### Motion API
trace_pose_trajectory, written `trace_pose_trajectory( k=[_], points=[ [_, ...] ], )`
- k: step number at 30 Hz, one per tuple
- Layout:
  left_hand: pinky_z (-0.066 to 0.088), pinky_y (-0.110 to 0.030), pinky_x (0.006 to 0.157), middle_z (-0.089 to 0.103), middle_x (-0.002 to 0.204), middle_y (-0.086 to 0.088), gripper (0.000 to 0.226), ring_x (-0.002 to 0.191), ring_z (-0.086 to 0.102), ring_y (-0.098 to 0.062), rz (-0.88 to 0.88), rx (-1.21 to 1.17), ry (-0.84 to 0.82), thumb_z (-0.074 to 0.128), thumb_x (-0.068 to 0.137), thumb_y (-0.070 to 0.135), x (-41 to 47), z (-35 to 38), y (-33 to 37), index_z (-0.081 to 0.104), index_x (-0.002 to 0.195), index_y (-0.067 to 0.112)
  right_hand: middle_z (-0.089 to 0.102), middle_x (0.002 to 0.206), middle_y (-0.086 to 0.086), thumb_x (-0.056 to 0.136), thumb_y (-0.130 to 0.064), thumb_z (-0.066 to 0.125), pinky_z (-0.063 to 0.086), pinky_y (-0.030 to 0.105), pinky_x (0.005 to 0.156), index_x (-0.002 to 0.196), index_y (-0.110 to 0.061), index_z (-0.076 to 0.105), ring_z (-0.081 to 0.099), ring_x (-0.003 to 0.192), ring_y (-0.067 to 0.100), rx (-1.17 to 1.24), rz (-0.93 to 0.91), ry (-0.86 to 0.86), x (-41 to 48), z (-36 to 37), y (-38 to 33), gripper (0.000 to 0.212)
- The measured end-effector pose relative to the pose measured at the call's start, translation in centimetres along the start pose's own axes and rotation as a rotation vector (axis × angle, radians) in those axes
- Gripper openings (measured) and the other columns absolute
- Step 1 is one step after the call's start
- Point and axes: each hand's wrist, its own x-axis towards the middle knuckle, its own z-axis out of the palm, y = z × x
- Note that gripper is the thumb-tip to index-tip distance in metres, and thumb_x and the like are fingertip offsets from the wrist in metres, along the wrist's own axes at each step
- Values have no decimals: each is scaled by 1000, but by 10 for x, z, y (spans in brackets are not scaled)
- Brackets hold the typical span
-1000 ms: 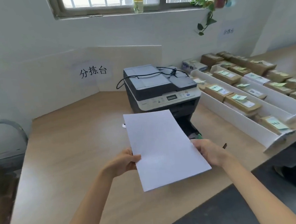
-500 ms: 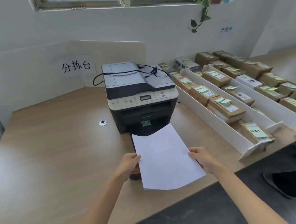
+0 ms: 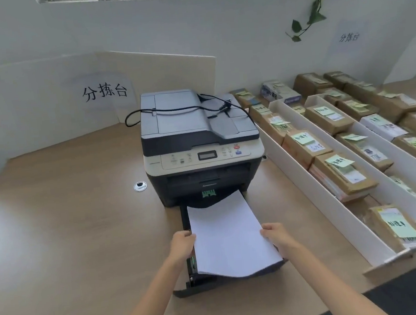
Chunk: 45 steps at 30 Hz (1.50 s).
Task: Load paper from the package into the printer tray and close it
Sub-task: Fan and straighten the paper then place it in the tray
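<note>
A grey and black printer (image 3: 200, 142) stands on the wooden desk (image 3: 63, 222). Its black paper tray (image 3: 191, 281) is pulled out toward me at the front. A white stack of paper (image 3: 229, 234) lies tilted over the tray, its far end reaching into the printer's opening and its near edge sagging past the tray. My left hand (image 3: 183, 244) grips the paper's left edge. My right hand (image 3: 276, 235) grips its right edge. The paper package is out of sight.
A black cable (image 3: 172, 110) lies across the printer's lid. White dividers (image 3: 315, 197) with several labelled brown parcels (image 3: 340, 172) fill the desk to the right. A small round grommet (image 3: 140, 186) sits left of the printer. A cardboard sign stands behind.
Both hands have carried the paper down and forward from in front of the printer into the open tray. The view has moved closer to the printer.
</note>
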Motion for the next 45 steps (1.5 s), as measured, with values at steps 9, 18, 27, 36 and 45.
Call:
trace_pose_trajectory(
  k=[9,18,27,36,45],
  points=[
    [50,-32,74,65,101,-13,33,91,62,-27,-120,-103,43,52,89,5,24,7,2,55,122,1,66,63,8,87,6,41,47,20,42,83,-9,68,60,44,16,50,117,36,39,3,-2,31],
    [56,-44,83,68,103,-22,30,89,66,-34,-178,-137,199,47,83,-5,63,28,-16,63,108,-2,71,90,20,87,5,44,50,36,66,101,-4,67,61,72,28,18,226,-26,90,9,26,28],
    [52,-31,74,70,99,-18,29,87,65,-27,-214,-77,283,46,86,-3,71,36,-40,63,109,2,68,78,10,88,4,40,45,31,69,97,-4,68,56,73,24,-80,83,11,99,20,33,30],
    [48,-26,76,68,102,-16,28,92,63,-24,-119,-86,332,51,88,1,85,44,-25,61,114,6,62,110,9,95,-2,39,44,34,92,122,0,54,57,97,26,-131,44,71,120,30,20,31],
    [45,-19,82,65,111,-6,39,92,60,-15,27,234,196,37,93,1,94,43,-34,52,128,9,66,98,16,96,-3,35,46,28,73,125,0,52,59,82,26,-480,-200,65,124,44,19,34]
  ],
)
